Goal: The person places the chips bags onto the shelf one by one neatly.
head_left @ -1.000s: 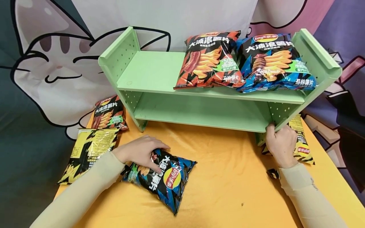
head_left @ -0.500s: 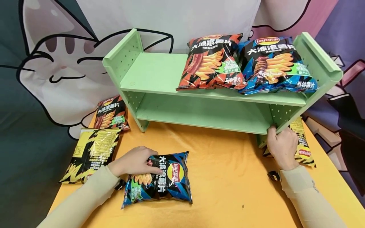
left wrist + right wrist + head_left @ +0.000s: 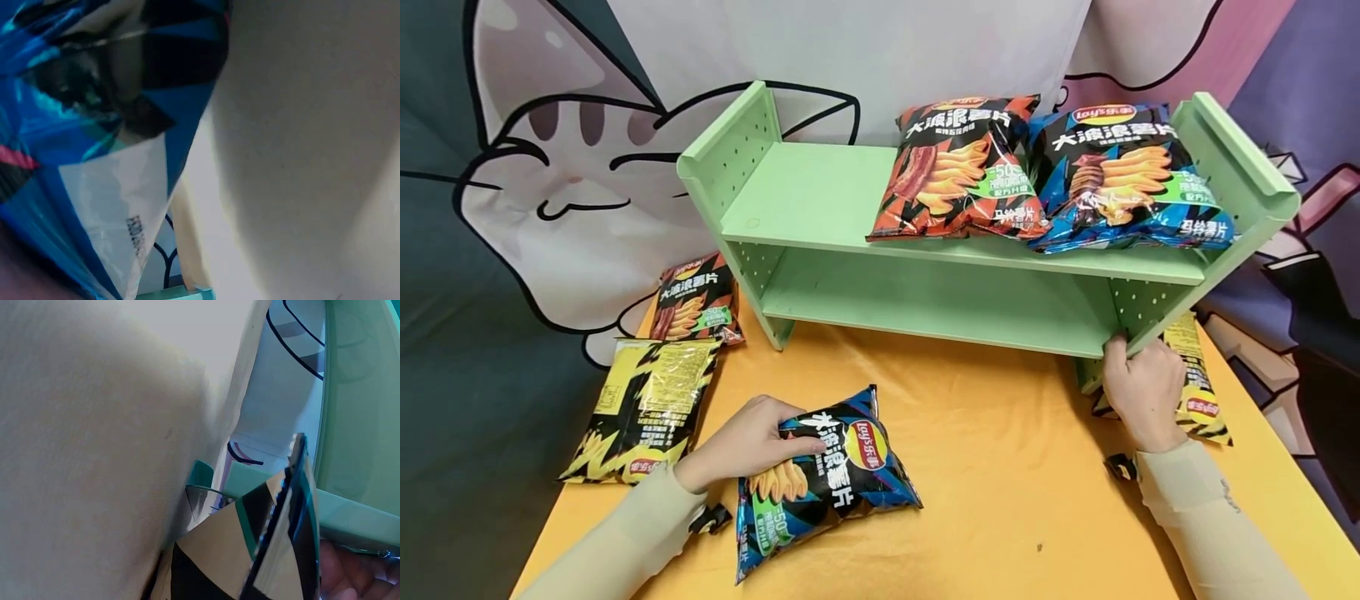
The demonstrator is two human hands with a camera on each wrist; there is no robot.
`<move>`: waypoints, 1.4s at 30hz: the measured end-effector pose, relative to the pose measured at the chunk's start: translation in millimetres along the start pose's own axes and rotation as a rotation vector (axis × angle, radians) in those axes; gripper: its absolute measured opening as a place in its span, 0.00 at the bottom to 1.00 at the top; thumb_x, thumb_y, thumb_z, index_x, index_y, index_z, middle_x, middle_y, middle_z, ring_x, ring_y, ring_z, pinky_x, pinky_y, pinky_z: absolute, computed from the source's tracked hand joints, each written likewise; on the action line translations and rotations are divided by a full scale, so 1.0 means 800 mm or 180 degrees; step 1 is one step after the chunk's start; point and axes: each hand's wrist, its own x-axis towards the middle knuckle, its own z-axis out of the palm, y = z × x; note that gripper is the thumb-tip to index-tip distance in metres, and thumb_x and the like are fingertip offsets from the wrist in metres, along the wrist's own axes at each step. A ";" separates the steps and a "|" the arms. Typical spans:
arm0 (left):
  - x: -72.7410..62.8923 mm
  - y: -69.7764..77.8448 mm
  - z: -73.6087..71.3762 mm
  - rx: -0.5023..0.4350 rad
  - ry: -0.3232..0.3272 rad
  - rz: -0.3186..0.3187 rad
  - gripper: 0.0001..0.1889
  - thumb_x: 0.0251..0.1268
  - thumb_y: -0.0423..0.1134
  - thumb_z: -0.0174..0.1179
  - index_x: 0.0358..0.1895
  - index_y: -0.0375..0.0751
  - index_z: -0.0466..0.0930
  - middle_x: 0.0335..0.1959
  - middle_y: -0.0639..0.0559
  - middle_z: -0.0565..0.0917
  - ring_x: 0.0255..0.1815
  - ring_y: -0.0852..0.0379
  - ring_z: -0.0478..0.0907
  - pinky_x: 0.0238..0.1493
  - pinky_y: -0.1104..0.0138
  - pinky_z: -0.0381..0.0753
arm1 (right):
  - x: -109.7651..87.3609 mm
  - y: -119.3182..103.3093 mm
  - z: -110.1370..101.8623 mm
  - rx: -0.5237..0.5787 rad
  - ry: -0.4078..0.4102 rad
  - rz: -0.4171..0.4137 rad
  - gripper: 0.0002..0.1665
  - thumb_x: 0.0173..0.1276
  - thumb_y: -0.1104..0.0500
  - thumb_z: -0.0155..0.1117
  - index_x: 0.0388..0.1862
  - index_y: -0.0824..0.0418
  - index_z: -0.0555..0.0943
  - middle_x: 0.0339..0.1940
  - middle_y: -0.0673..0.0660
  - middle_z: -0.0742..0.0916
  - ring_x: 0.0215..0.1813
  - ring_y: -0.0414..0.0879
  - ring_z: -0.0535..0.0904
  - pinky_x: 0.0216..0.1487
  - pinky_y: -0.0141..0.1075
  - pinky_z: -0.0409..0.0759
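A blue and black bag of potato chips [image 3: 857,475] is gripped by my left hand [image 3: 745,442], the thumb across its printed front and the other fingers hidden behind it. In the left wrist view, the bag's blue back [image 3: 119,81] with its white panel fills the upper left. My right hand [image 3: 1144,392] holds the green shelf [image 3: 940,296] low at its right side panel. The right wrist view has the fingers [image 3: 350,575] curled under the shelf's green board [image 3: 359,425], close beside the edge of a yellow and black chip bag [image 3: 215,544].
A red chip bag [image 3: 958,179] and another blue one [image 3: 1120,183] lean on the top shelf, toward the right. Left of the shelf lie a yellow bag [image 3: 651,408] and a red bag [image 3: 696,300]. Another yellow bag [image 3: 1198,392] lies behind my right hand on the orange tablecloth [image 3: 992,483].
My left hand has taken the blue chip bag in its grip and turned it, so its printing stands differently and its near-left corner points down. My right hand has stayed at the shelf.
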 end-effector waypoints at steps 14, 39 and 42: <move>-0.029 0.058 -0.100 -0.0166 0.0952 0.0775 0.11 0.61 0.32 0.74 0.39 0.56 0.90 0.24 0.68 0.85 0.20 0.68 0.75 0.23 0.73 0.76 | -0.001 -0.001 0.000 -0.0026 0.0010 0.0024 0.23 0.70 0.58 0.46 0.13 0.54 0.56 0.11 0.56 0.62 0.16 0.56 0.56 0.19 0.41 0.49; 0.079 0.183 -0.264 0.0660 0.3331 -0.0409 0.32 0.66 0.67 0.61 0.17 0.42 0.81 0.12 0.70 0.76 0.19 0.66 0.70 0.27 0.69 0.60 | -0.001 0.002 0.002 0.0001 0.0043 0.0010 0.23 0.70 0.59 0.46 0.13 0.54 0.56 0.12 0.56 0.60 0.16 0.55 0.53 0.18 0.42 0.48; 0.098 0.194 -0.269 0.1218 0.3332 -0.0664 0.37 0.68 0.71 0.53 0.21 0.38 0.82 0.16 0.54 0.81 0.22 0.57 0.69 0.28 0.63 0.58 | -0.002 0.002 0.002 0.0020 0.0027 0.0014 0.25 0.70 0.59 0.47 0.12 0.54 0.55 0.11 0.55 0.59 0.16 0.53 0.52 0.18 0.41 0.48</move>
